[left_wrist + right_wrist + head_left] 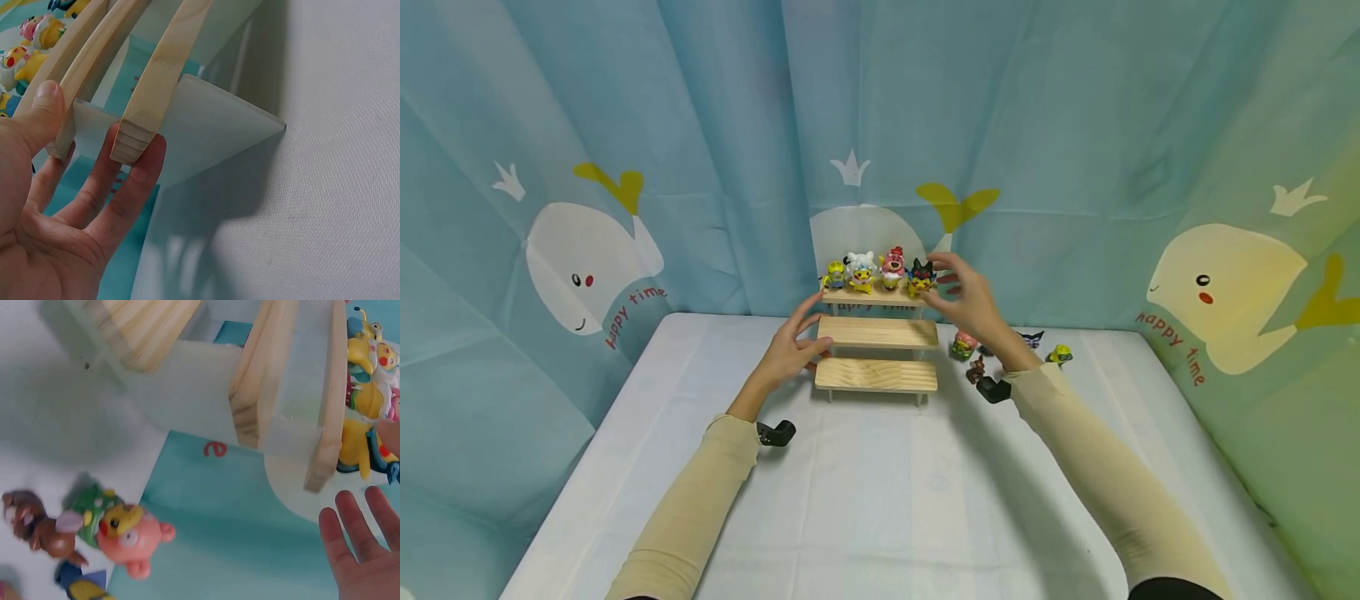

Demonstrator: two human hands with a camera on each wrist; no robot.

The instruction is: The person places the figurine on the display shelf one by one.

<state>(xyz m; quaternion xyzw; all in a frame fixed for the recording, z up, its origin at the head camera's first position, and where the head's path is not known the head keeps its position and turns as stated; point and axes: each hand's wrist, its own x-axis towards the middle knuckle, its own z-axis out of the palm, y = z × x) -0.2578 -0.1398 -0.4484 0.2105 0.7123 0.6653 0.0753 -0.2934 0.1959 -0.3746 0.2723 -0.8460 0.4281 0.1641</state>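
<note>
A three-tier wooden display stand (pixel 877 333) with clear side panels stands at the table's back. Several small yellow figurines line its top tier, among them one with a white bear hood (pixel 861 272) and one with a pink bear hood (pixel 892 268). At the row's right end is a figurine with a black-eared hood (pixel 921 278). My right hand (pixel 967 298) pinches it by thumb and index finger, while the other fingers (pixel 347 509) spread clear of the board. My left hand (pixel 784 350) holds the stand's left side, its thumb (pixel 47 103) on the middle board and fingertips against the board ends.
Right of the stand, partly behind my right wrist, lie more figurines: a pink-and-green one (pixel 962 345), a brown one (pixel 976 370), a dark purple one (pixel 1032 339) and a yellow-green one (pixel 1060 354). A blue whale-print curtain (pixel 1075 167) hangs behind the white table (pixel 865 500).
</note>
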